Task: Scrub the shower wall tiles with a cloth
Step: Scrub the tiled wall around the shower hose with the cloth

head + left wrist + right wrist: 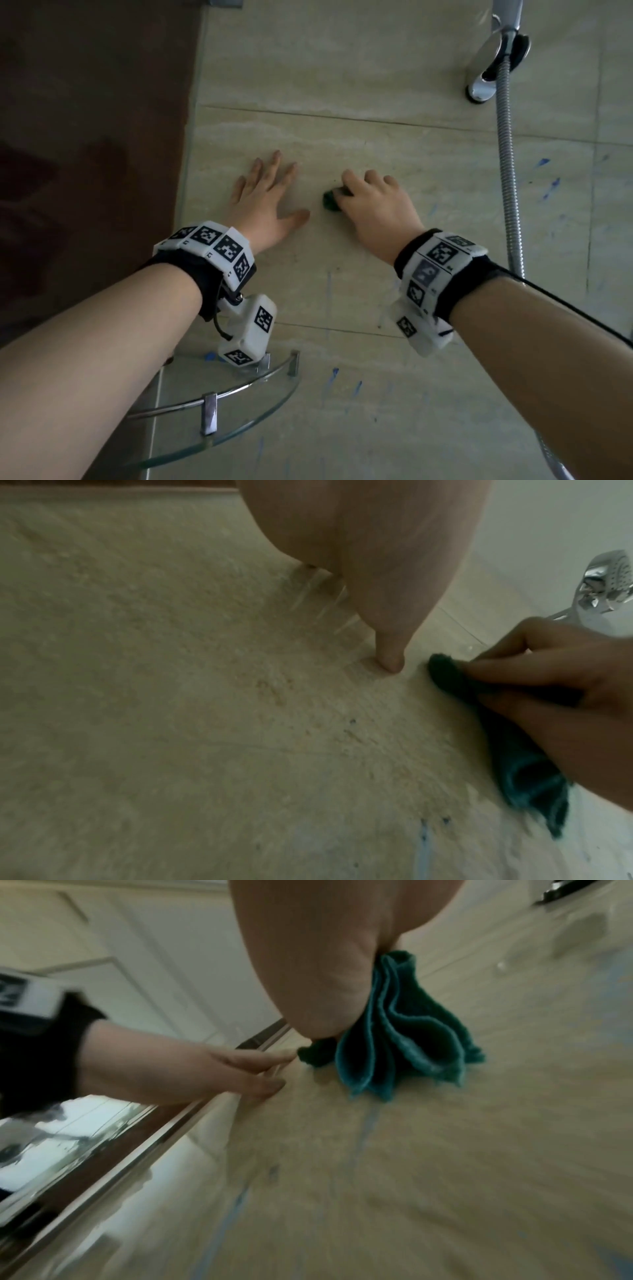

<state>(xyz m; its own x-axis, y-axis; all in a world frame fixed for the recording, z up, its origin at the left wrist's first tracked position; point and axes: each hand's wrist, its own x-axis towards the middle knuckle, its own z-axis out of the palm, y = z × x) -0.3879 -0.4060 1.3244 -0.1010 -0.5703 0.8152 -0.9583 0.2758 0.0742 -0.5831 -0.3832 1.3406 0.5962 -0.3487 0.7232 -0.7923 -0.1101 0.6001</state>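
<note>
The right hand [375, 202] pinches a bunched green cloth [330, 202] against the wall tiles [394, 144]; the left hand [265, 202] lies spread flat just left of it. Only the right wrist view shows the cloth's hanging folds. The glass shelf [239, 421] below holds nothing visible.

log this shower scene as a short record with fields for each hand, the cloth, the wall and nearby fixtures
left hand: left hand flat on the wall, fingers spread, holding nothing
right hand: right hand grips the cloth and presses it to the wall
cloth: bunched dark teal cloth, folds hanging below the palm
wall: beige stone-look wall tiles with blue marks to the right and below
fixtures: chrome shower hose at right; curved glass corner shelf lower left
</note>
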